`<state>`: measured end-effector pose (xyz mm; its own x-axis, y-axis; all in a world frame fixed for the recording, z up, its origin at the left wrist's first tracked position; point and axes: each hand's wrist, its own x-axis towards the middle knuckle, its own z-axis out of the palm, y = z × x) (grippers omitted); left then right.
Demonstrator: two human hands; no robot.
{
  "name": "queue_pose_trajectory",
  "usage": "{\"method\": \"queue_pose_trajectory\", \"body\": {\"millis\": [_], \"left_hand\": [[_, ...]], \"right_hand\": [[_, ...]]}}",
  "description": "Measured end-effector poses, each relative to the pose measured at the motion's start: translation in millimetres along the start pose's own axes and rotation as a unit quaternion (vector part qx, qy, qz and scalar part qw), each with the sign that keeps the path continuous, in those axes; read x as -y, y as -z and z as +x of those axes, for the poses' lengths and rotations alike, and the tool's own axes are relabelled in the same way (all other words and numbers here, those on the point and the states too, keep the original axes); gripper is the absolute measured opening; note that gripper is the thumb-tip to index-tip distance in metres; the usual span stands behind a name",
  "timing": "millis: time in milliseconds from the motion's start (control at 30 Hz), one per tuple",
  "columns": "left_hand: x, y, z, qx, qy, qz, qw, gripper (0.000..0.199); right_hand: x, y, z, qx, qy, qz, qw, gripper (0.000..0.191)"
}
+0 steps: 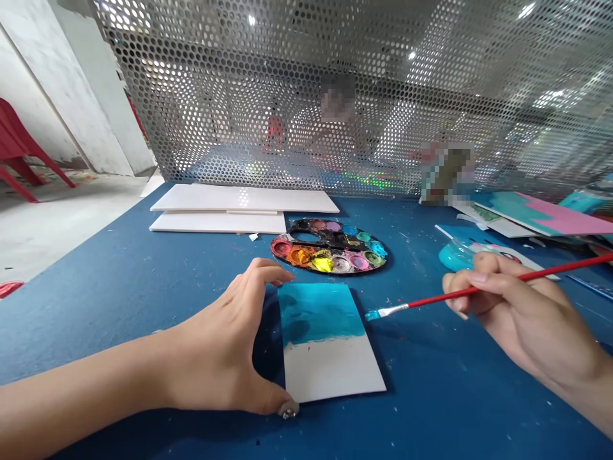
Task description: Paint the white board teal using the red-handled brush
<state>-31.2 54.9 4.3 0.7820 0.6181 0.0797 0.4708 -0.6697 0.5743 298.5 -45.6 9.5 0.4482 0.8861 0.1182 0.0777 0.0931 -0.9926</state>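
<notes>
A small white board lies flat on the blue table, its far half covered in turquoise paint. My left hand grips the board along its left side, fingers at the far left corner and thumb at the near left corner. In my right hand is a red-handled paintbrush, pinched between thumb and fingers. The brush's flat tip carries turquoise paint and hovers just right of the board's painted half. Beyond the board sits a black paint palette with wells of several colours, yellow and orange among them.
White panels are stacked at the back left. A perforated metal screen rises along the far edge. Behind my right hand are a turquoise paint container and painted boards. A red chair stands on the floor at left.
</notes>
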Motion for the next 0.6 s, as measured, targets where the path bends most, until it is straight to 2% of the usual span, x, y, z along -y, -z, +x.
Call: {"method": "queue_pose_trajectory", "body": {"millis": [67,200,267,433,600], "left_hand": [[1,0.3,1,0.005,-0.005,-0.002,1.0,0.101],[-2,0.9,2,-0.006,0.007,-0.008,1.0,0.097],[-4,1.1,2,-0.008,0.015,-0.011,1.0,0.095],[-6,0.9,1,-0.012,0.022,-0.017,1.0,0.095],[-6,1.9,2,0.008,-0.017,-0.008,1.0,0.1]], "right_hand": [[4,1,0,0.017,-0.02,0.018,0.999,0.04],[9,3,-1,0.118,-0.082,0.053,0.988,0.028],[10,2,-3,0.142,-0.094,0.063,0.983,0.024],[7,-6,-13,0.145,-0.092,0.037,0.984,0.024],[2,-19,-24,0.129,-0.057,-0.022,0.99,0.023]]}}
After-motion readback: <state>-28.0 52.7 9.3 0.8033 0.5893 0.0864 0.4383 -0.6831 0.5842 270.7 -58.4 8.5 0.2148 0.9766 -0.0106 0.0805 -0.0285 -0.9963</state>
